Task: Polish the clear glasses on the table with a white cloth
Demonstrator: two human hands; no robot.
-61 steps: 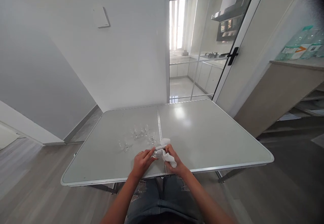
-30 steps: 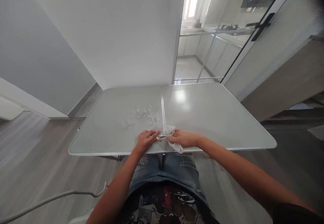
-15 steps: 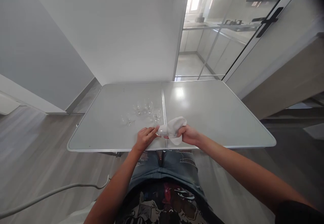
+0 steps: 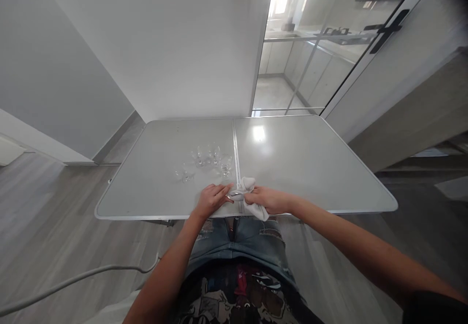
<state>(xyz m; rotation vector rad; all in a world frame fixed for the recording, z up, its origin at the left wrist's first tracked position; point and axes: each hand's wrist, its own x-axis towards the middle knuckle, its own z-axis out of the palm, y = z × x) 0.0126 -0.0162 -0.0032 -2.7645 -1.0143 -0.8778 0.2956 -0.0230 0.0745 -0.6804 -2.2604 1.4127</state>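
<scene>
My left hand (image 4: 211, 199) is closed on a small clear glass (image 4: 234, 195) just above the near edge of the grey folding table (image 4: 303, 163). My right hand (image 4: 265, 200) grips a white cloth (image 4: 252, 202) that is pressed against that glass, one corner hanging down over the table edge. Several more small clear stemmed glasses (image 4: 210, 160) stand in a loose group just beyond my hands, left of the table's centre seam.
A white wall rises behind the table, with a glass sliding door (image 4: 321, 46) to a kitchen at the right. A wooden counter (image 4: 420, 104) stands at the far right. A white cable (image 4: 73, 280) trails over the floor at lower left.
The camera tilted down, then held. My right hand turned the cloth over the glass, bunching it up half a second ago, and now it hangs down again. The left hand stays on the glass.
</scene>
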